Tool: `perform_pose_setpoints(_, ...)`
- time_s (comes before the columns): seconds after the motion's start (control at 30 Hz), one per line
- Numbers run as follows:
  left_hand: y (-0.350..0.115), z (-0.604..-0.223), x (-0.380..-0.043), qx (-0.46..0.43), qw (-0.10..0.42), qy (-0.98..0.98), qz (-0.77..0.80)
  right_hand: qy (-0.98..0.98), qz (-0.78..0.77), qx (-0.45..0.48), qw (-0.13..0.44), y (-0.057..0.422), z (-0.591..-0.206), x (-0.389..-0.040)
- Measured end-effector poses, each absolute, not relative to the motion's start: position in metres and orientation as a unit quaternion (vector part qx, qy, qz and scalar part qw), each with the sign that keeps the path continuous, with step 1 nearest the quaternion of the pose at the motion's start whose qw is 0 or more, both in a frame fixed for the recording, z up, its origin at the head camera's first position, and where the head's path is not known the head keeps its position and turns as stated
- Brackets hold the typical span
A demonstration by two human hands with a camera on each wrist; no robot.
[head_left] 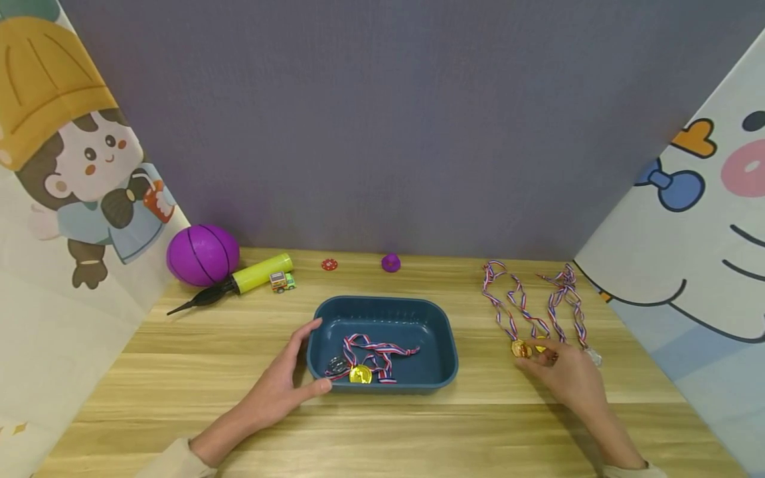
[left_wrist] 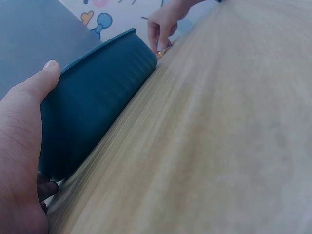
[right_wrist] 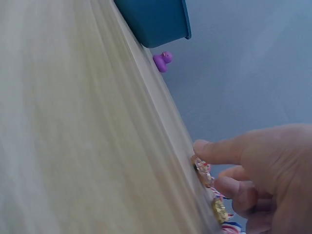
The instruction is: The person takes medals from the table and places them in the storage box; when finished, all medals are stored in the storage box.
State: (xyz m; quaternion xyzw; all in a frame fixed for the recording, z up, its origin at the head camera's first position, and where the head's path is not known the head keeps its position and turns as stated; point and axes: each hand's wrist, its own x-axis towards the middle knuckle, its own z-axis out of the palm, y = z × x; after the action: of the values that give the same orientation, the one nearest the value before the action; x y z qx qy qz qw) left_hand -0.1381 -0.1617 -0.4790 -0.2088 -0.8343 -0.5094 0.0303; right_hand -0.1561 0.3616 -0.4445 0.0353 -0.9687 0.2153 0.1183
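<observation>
A dark blue plastic tub [head_left: 382, 305] stands on the wooden table. My left hand [head_left: 281, 378] grips its left end, thumb at the front rim and fingers along the side. Inside lie a gold medal [head_left: 360, 375], a dark silver medal [head_left: 337, 366] and tangled red-white-blue ribbons [head_left: 382, 346]. On the right, my right hand [head_left: 568, 372] pinches a gold medal [right_wrist: 203, 170] at its edge, between thumb and index finger. Its striped ribbon [head_left: 496, 299] trails back over the table. Another gold medal [head_left: 540, 344] is partly hidden by that hand, and a silver medal [head_left: 594, 356] lies just beyond it.
At the back left are a purple ball [head_left: 203, 255], a yellow-and-black hand pump [head_left: 257, 275] and a small toy truck [head_left: 282, 282]. A red chip [head_left: 329, 264] and a purple rubber duck [head_left: 391, 263] sit near the grey back panel [head_left: 382, 133].
</observation>
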Motion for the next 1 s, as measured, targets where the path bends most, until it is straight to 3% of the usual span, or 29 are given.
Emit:
perform_pose_setpoints(0.37, -0.161, -0.479, -0.138, -0.208, 0.029, -0.836, -0.507, -0.967, 0.227, 0.036, 0.111, 0.364, -0.457, -0.161)
perform_pose_setpoints(1.0, -0.161, -0.479, -0.138, -0.208, 0.026, -0.835, -0.509, -0.961, 0.231, 0.033, 0.148, 0.359, -0.466, -0.164)
